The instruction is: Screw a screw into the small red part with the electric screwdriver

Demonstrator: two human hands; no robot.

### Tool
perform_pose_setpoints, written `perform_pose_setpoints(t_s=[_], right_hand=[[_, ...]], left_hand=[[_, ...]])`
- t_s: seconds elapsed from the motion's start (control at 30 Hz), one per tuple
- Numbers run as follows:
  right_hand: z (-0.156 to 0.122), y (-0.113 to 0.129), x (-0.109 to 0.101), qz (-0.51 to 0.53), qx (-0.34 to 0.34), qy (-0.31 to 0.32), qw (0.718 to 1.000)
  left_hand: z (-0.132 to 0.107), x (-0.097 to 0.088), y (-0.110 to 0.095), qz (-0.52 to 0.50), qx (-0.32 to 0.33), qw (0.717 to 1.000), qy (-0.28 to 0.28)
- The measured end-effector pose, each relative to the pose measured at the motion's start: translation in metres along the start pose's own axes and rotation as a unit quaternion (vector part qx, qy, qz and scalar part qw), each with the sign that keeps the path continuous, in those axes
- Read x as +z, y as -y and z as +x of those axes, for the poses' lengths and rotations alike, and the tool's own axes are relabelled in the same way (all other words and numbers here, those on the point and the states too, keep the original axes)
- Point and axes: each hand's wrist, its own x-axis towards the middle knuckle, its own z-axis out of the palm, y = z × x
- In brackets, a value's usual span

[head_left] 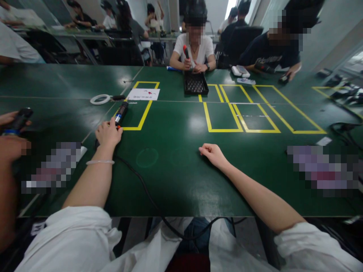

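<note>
My left hand (108, 133) is closed around the near end of a black electric screwdriver (121, 112) that lies on the green table (181, 166); its tip points away, into a yellow taped box (141, 105). A black cable (141, 185) runs from the tool back over the table's front edge. My right hand (213, 153) rests on the table with fingers curled loosely, and nothing shows in it. A thin bracelet circles my left wrist.
A white card (143, 94) and a white ring (100, 99) lie beyond the screwdriver. A black tray (196, 83) sits in front of a person opposite, who holds a red-tipped tool. Yellow taped boxes (244, 113) mark the right. Another person's hands hold a tool at far left (17, 121).
</note>
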Motion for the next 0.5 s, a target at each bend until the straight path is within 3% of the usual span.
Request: perform_pose_setpoints(t_s=[0.33, 0.5], right_hand=[[-0.0066, -0.0010, -0.0023, 0.011, -0.003, -0.006, 1.000], [-0.0090, 0.0014, -0.0037, 0.020, 0.001, -0.002, 1.000]], left_hand=[[-0.0003, 0.0025, -0.0053, -0.072, -0.034, 0.992, -0.094], [0.0037, 0.0076, -0.0013, -0.062, -0.059, 0.992, -0.098]])
